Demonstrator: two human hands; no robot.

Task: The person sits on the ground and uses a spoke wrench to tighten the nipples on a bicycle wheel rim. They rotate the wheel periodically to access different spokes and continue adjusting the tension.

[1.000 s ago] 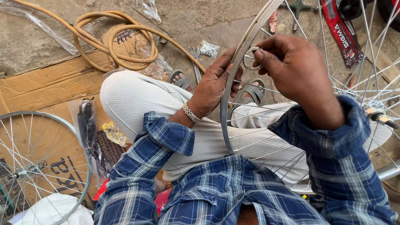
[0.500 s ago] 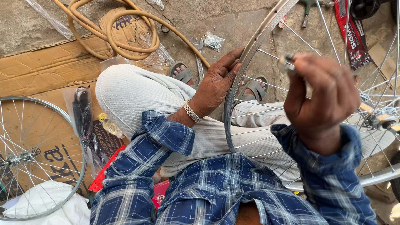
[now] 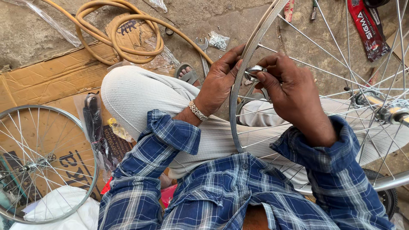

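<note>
Left hand (image 3: 219, 83) has its grip closed on the silver wheel rim (image 3: 243, 81), fingers curled over the edge, rim standing upright across the lap. Right hand (image 3: 287, 87) pinches a small round metal tool (image 3: 254, 71) against the rim just beside the left fingers (spokes fan out right toward the hub (image 3: 385, 108)). Second spoked wheel (image 3: 38, 164) lies on cardboard (image 3: 38, 81) at left, coiled orange hose (image 3: 117, 32) on the ground beyond.

Left hand (image 3: 219, 83) grips the silver spoked bicycle wheel rim (image 3: 238, 123), held upright over the lap. Right hand (image 3: 289, 91) pinches a small round metal spoke tool (image 3: 254, 71) against the rim (fingers closed on it). Second spoked wheel (image 3: 40, 164) lies flat on brown cardboard (image 3: 38, 81).
</note>
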